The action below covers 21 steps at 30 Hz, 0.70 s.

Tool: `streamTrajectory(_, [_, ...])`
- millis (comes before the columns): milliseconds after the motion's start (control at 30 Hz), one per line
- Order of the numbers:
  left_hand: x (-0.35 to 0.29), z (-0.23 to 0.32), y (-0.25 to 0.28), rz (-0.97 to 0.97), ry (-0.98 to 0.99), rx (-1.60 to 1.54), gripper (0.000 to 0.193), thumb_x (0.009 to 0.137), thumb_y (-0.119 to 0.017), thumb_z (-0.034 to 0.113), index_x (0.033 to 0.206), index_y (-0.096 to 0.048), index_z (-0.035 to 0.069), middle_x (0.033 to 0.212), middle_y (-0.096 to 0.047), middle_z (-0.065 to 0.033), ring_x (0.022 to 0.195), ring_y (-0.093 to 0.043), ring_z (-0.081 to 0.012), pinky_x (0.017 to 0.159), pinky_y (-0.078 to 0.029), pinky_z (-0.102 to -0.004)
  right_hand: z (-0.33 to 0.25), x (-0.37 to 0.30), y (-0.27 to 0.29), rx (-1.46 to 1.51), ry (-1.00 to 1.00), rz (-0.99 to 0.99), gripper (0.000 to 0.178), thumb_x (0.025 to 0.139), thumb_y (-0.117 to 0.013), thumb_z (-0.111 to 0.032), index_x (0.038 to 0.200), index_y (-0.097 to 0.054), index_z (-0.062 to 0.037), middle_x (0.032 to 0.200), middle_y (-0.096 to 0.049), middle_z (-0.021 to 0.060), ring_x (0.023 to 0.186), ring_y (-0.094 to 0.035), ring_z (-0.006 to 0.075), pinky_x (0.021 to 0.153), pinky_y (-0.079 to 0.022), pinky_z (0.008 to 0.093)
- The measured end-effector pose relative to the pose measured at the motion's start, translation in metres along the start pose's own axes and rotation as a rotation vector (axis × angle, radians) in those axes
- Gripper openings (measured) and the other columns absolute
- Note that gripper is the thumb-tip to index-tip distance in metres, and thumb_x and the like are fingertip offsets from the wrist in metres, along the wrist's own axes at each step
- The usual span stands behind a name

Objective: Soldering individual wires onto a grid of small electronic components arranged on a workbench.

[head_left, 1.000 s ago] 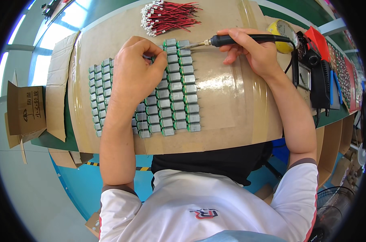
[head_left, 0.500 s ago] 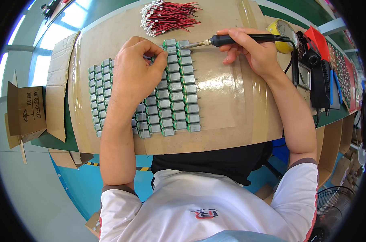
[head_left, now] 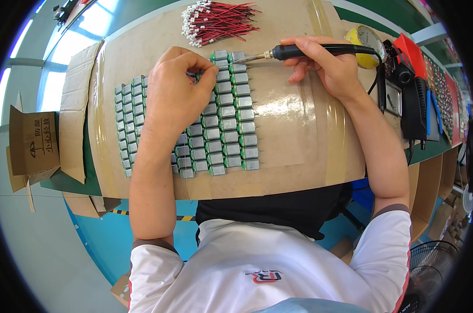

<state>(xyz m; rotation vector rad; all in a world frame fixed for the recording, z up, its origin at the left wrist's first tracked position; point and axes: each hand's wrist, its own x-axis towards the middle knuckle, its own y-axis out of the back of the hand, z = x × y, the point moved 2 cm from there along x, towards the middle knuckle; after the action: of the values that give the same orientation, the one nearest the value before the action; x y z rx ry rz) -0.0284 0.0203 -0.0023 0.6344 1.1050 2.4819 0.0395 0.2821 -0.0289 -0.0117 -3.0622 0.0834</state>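
Note:
Rows of small silver motors (head_left: 226,111) with green boards at their ends stand on the cardboard-covered table. My right hand (head_left: 334,68) grips a black soldering iron (head_left: 288,51), its tip pointing left and resting at the far end of the rightmost rows. Close by on the left, my left hand (head_left: 180,86) has thumb and forefinger pinched together above the motors. What lies between those fingers is too small or hidden to make out. Part of the motor rows is covered by my left hand and forearm.
Beyond the motors lies a bundle of red and black wires (head_left: 220,22) with white connectors. A yellow roll (head_left: 362,46), a red bin (head_left: 409,55) and a black soldering station (head_left: 414,104) stand to the right. An open cardboard box (head_left: 35,141) is at the left.

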Motion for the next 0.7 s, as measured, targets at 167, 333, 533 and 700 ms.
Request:
streamTrajectory(167, [-0.0005, 0.0022, 0.0004, 0.006, 0.024, -0.035, 0.011, 0.084, -0.072, 0.008, 0.086, -0.071, -0.003, 0.092, -0.066, -0.005, 0.072, -0.063, -0.012, 0.065, -0.05, -0.0254, 0.0006, -0.0012, 0.0019, 0.031, 0.008, 0.015, 0.037, 0.1, -0.056, -0.023, 0.114, -0.068, 0.0078, 0.087, -0.071, 0.0154, 0.065, -0.067, 0.0183, 0.063, -0.059, 0.0313])
streamTrajectory(333, [-0.002, 0.0035, 0.0013, -0.001, 0.026, -0.043, 0.009, 0.08, -0.073, 0.007, 0.083, -0.07, -0.001, 0.093, -0.067, -0.0041, 0.073, -0.062, -0.0129, 0.067, -0.049, -0.0264, -0.0003, -0.0022, 0.0018, 0.017, 0.001, 0.023, 0.037, 0.099, -0.056, -0.024, 0.114, -0.068, 0.0081, 0.086, -0.071, 0.0156, 0.064, -0.067, 0.0189, 0.063, -0.058, 0.0319])
streamTrajectory(533, [-0.0027, 0.006, 0.0027, -0.012, 0.02, -0.033, 0.009, 0.078, -0.073, 0.006, 0.081, -0.069, -0.001, 0.093, -0.066, -0.0036, 0.074, -0.062, -0.0144, 0.068, -0.05, -0.0273, -0.0001, -0.0024, 0.0025, 0.024, 0.027, -0.029, 0.033, 0.098, -0.061, -0.026, 0.109, -0.072, 0.0028, 0.085, -0.073, 0.0132, 0.061, -0.068, 0.0141, 0.059, -0.055, 0.0234])
streamTrajectory(700, [-0.0029, 0.006, 0.0025, -0.015, 0.004, -0.013, 0.01, 0.078, -0.073, 0.006, 0.081, -0.07, -0.002, 0.094, -0.066, -0.004, 0.075, -0.061, -0.0148, 0.068, -0.05, -0.0277, 0.0004, -0.0027, 0.0016, 0.026, 0.034, -0.032, 0.032, 0.098, -0.061, -0.025, 0.109, -0.073, 0.0027, 0.085, -0.073, 0.0134, 0.061, -0.068, 0.0141, 0.058, -0.053, 0.0221])
